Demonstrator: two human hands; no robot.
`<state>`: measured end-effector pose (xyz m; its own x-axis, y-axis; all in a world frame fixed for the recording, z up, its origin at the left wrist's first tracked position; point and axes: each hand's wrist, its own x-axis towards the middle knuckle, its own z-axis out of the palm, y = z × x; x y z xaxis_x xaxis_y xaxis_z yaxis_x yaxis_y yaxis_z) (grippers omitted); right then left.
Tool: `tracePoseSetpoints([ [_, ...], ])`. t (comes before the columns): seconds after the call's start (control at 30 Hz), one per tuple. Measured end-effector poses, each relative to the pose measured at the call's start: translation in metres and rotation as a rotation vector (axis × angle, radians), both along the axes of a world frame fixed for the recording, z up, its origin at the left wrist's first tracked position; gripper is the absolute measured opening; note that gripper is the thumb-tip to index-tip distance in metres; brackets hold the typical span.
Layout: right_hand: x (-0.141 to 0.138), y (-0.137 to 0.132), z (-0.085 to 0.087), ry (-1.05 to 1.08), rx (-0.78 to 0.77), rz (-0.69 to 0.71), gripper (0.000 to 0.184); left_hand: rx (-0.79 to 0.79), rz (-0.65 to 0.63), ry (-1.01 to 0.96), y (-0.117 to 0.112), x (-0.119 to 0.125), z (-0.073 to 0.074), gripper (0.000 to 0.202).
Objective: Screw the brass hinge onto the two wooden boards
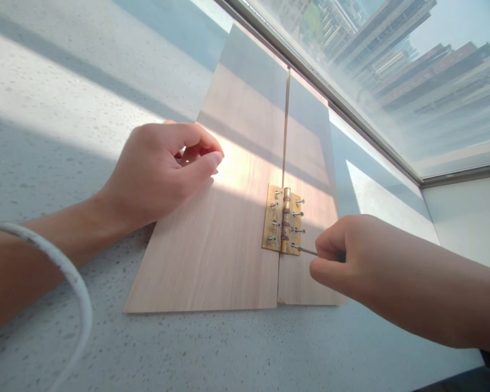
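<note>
The right hand (335,256) pinches a thin metal screwdriver (306,251) at the brass hinge (283,226) joining two pale wooden boards (220,228) — the left hand (163,169), loosely curled and holding nothing, rests on the left board.

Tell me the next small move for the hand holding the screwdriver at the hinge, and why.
Probably turn the screwdriver to drive the lowest right screw down. The right hand has its tip on that screw, the screws on the brass hinge all stand proud, and the left hand steadies the left board.
</note>
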<state>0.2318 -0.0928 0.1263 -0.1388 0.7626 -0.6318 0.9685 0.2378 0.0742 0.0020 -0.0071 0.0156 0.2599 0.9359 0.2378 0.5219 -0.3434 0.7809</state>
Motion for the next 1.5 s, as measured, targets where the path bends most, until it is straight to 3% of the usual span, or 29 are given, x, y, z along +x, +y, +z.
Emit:
tracePoseSetpoints([
  [0.13, 0.011, -0.006, -0.001, 0.047, -0.022, -0.237, 0.026, -0.015, 0.006, -0.005, 0.000, 0.001, 0.000, 0.026],
  [0.23, 0.018, -0.010, 0.002, 0.095, -0.128, -0.472, 0.029, -0.012, 0.015, -0.005, 0.000, 0.001, 0.000, 0.026],
  [0.3, 0.018, -0.013, 0.004, 0.073, -0.178, -0.509, 0.029, -0.026, 0.012, -0.007, 0.000, 0.000, 0.000, 0.026],
  [0.37, 0.015, -0.016, 0.005, -0.028, -0.143, -0.309, 0.023, -0.031, 0.018, -0.015, 0.000, 0.000, 0.001, 0.026],
  [0.5, 0.005, -0.021, 0.004, -0.195, -0.039, 0.399, 0.026, -0.031, 0.014, 0.001, -0.002, 0.000, 0.001, 0.027],
  [0.57, 0.001, -0.022, 0.003, -0.200, 0.066, 0.657, 0.027, -0.023, 0.012, -0.004, -0.002, 0.000, 0.000, 0.027],
  [0.63, -0.004, -0.025, 0.001, -0.203, 0.169, 0.778, 0.029, -0.005, 0.014, -0.007, -0.001, -0.001, -0.002, 0.026],
  [0.7, -0.010, -0.028, -0.001, -0.218, 0.197, 0.777, 0.032, -0.002, 0.015, 0.001, -0.001, -0.001, -0.003, 0.024],
  [0.8, -0.020, -0.030, -0.002, -0.215, 0.132, 0.688, 0.030, -0.009, 0.019, 0.009, 0.000, 0.000, -0.002, 0.023],
  [1.03, -0.033, 0.000, 0.002, -0.241, -0.142, 0.151, 0.043, -0.030, 0.034, 0.017, 0.000, 0.000, -0.002, 0.026],
  [1.23, -0.031, 0.018, 0.004, -0.299, -0.111, -0.199, 0.041, -0.036, 0.048, -0.016, 0.002, 0.000, -0.007, 0.028],
  [1.4, -0.020, 0.021, 0.006, -0.205, -0.202, -0.418, 0.043, -0.048, 0.059, -0.014, 0.003, 0.000, -0.007, 0.023],
  [1.5, -0.009, 0.019, 0.005, -0.118, -0.239, -0.585, 0.034, -0.052, 0.063, -0.020, 0.003, 0.002, -0.006, 0.024],
])
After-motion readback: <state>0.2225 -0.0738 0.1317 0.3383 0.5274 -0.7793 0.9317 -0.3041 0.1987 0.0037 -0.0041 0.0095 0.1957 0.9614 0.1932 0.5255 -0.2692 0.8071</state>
